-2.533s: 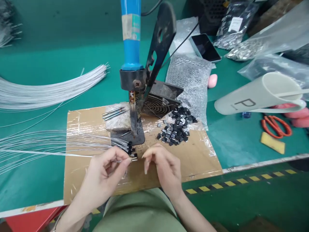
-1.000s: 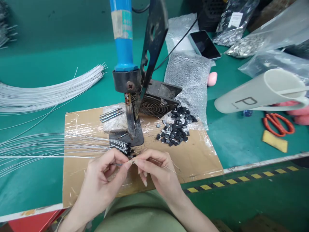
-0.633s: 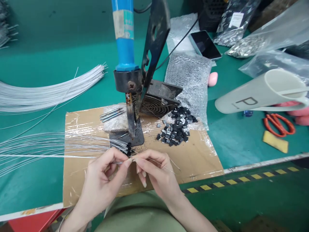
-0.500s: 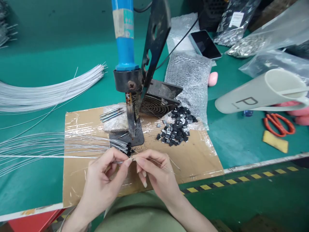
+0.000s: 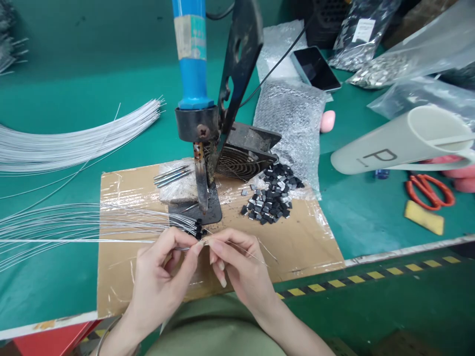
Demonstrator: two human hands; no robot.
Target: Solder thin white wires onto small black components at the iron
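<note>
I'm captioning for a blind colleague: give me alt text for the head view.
Left hand and right hand pinch close together over cardboard, a white wire running into the left and fine strands in the right. Beyond them, a blue-handled soldering iron points down in its stand, with a pile of black parts to its right.

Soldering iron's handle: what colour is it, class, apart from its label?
Blue; the soldering iron's handle shows in the head view.
</note>
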